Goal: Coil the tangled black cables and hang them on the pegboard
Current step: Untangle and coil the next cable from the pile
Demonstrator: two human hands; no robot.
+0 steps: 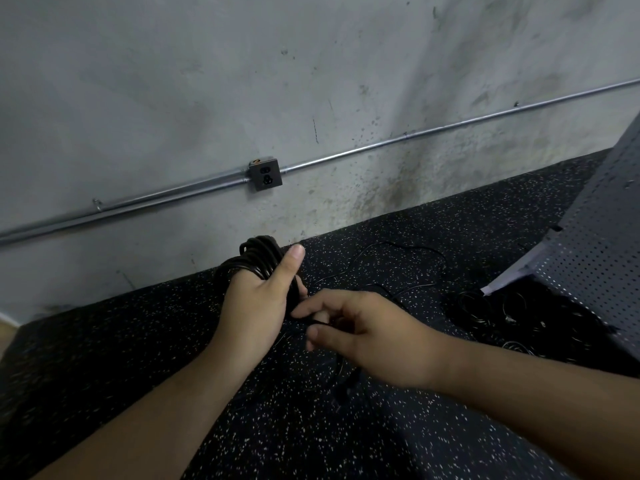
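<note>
The left hand [258, 306], thumb up, grips the thick black rubber cable coil [254, 256] wound round it as a spool, while just right the right hand [363, 336] pinches the trailing strand [313, 322], likely to feed another loop.

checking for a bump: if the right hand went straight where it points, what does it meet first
Probably the left hand, gripping the cable coil; the right hand, pinching a strand, points there. Depth unclear.
</note>
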